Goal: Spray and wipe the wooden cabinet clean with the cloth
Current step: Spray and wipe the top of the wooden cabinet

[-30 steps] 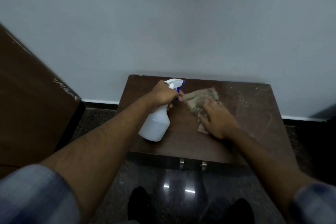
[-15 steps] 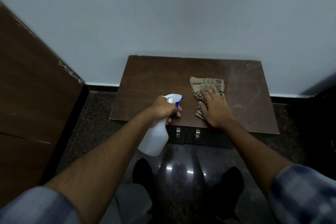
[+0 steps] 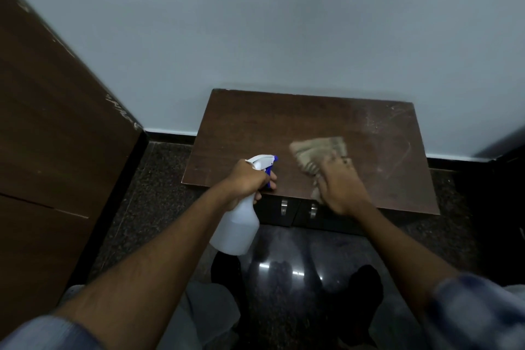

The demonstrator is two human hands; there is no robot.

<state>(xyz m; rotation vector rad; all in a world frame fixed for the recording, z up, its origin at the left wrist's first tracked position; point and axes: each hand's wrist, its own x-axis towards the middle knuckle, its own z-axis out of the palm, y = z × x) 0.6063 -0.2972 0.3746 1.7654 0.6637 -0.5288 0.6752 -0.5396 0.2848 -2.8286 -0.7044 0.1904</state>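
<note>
A low dark wooden cabinet [image 3: 255,133] stands against the pale wall, its top dusty and streaked on the right side. My left hand [image 3: 250,179] grips a white spray bottle [image 3: 237,224] with a blue trigger at the cabinet's front edge, nozzle facing right. My right hand [image 3: 342,182] lies flat on a beige striped cloth [image 3: 318,150], pressing it on the top near the front middle. The cloth looks blurred with motion.
A tall brown wooden panel [image 3: 56,136] leans in on the left. Two metal handles [image 3: 298,207] show on the cabinet front. The dark polished floor [image 3: 289,264] reflects lights, and my dark shoes [image 3: 360,287] are below. A dark object edges the right side.
The view has pulled back from the cabinet. My left hand drew the bottle back to the front edge, and my right hand keeps sliding the cloth over the top.
</note>
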